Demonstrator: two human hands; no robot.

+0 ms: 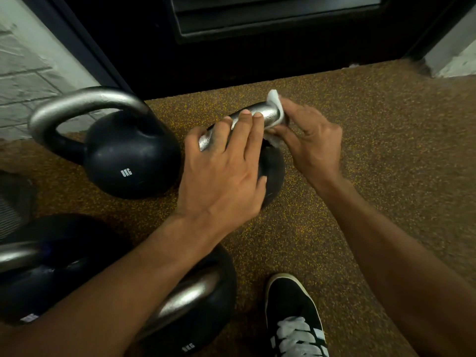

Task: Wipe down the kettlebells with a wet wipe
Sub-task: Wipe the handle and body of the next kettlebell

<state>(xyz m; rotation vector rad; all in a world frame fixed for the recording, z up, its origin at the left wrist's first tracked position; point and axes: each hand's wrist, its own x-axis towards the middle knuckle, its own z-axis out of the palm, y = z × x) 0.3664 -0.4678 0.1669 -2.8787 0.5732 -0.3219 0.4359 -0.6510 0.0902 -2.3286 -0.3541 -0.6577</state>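
Note:
A small black kettlebell with a silver handle stands on the speckled floor at centre. My left hand lies over its body, fingers wrapped on the handle. My right hand pinches a white wet wipe folded around the right end of that handle. A larger black kettlebell marked 8KG stands to the left, untouched. Two more kettlebells sit near me: one under my left forearm and one at the lower left.
A dark door or cabinet base rises straight ahead. White brick wall stands at the left, more wall at the far right. My black shoe with white laces rests at the bottom. Brown rubber floor stretches to the right.

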